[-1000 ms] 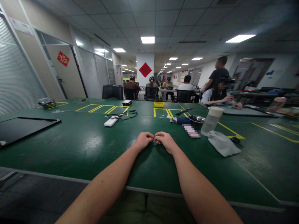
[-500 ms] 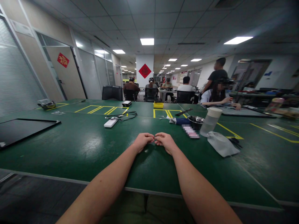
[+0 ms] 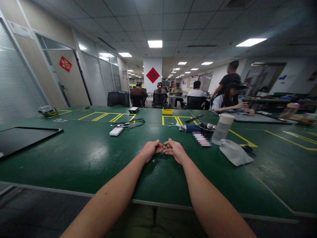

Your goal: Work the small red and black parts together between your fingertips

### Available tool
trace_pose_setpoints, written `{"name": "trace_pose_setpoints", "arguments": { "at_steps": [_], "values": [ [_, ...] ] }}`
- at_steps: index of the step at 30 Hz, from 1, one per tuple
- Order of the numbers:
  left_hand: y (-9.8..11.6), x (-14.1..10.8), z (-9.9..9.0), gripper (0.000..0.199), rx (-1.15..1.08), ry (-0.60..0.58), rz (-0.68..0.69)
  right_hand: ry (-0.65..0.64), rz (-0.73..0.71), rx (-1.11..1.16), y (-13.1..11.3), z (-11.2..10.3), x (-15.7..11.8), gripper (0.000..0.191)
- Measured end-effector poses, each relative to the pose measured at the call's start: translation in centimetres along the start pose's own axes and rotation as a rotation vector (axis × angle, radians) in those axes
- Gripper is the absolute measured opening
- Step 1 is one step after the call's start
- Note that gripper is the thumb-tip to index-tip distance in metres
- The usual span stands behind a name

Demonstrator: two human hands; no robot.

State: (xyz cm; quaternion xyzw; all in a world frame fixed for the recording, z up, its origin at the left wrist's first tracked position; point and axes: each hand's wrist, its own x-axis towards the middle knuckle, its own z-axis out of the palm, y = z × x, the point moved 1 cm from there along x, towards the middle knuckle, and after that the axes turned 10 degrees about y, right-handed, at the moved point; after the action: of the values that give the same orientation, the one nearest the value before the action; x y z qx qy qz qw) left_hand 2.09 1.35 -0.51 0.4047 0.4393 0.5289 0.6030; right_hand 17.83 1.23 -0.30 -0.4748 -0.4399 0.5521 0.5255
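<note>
Above the green table [image 3: 81, 165], my left hand [image 3: 150, 151] and my right hand [image 3: 176, 150] meet at the fingertips. A small orange-red piece [image 3: 160, 147] rests on the curled fingers of my left hand, its thumb raised off it. At the fingers of my right hand sits a small shiny metallic piece [image 3: 165, 147], with that thumb lifted too. Both pieces are too small for me to tell their kind, and whether they are joined cannot be made out.
Right of my hands are a phone [image 3: 201, 139], a metal bowl [image 3: 207, 126], a translucent bottle [image 3: 223, 129] and a grey pouch [image 3: 235, 153]. A white power bank [image 3: 117, 131] with black cables lies ahead left. A black panel [image 3: 27, 140] is far left. A person [image 3: 229, 99] sits across at right.
Both thumbs have risen away from the fingers, uncovering the orange-red and the shiny piece. My forearms have hardly moved.
</note>
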Motion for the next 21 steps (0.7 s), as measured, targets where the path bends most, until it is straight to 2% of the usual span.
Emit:
{"name": "trace_pose_setpoints", "arguments": {
  "at_steps": [12,16,18,21],
  "values": [
    [0.09,-0.09,0.13,0.031,-0.015,-0.001,-0.008,0.001,-0.008,0.008,0.20,-0.15,0.23,0.037],
    [0.07,-0.12,0.14,0.030,0.001,-0.014,0.002,-0.007,-0.018,-0.028,0.26,-0.17,0.24,0.020],
    [0.03,-0.21,0.12,0.024,0.052,-0.038,0.040,-0.010,-0.025,-0.064,0.26,-0.13,0.20,0.012],
    [-0.07,-0.40,0.04,0.013,0.187,-0.061,0.146,-0.004,-0.043,-0.081,0.27,-0.05,0.16,0.019]
  ]
}}
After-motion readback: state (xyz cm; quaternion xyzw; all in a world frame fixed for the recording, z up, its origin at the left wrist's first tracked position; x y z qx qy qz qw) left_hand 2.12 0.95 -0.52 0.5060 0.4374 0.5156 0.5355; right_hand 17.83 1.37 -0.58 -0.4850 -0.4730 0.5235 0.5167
